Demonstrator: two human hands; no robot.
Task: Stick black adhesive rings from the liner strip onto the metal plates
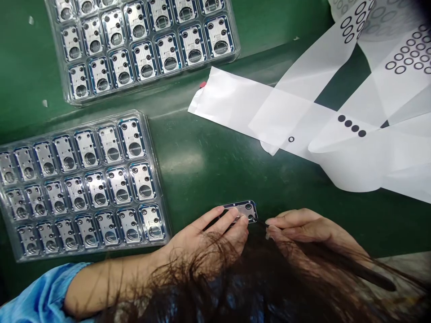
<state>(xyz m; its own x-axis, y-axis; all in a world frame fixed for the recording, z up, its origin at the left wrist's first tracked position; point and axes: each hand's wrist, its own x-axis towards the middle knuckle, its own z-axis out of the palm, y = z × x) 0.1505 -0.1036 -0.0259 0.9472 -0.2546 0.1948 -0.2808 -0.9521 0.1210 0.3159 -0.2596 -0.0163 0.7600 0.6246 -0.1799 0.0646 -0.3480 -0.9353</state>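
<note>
A small metal plate with a dark blue border and round holes lies on the green table. My left hand is closed on it, its fingertips pressing on the plate's left part and hiding much of it. From the right, my right hand grips slim black tweezers with thumb and fingers. Their thin tip reaches the plate's right end, near a round hole. Dark hair hangs across the lower middle and hides parts of both hands and of the tweezers.
Two clear plastic trays hold rows of similar plates: one tray at the left, another at the top. White translucent backing strips with black rings and dots curl over the right side. The green table lies beneath.
</note>
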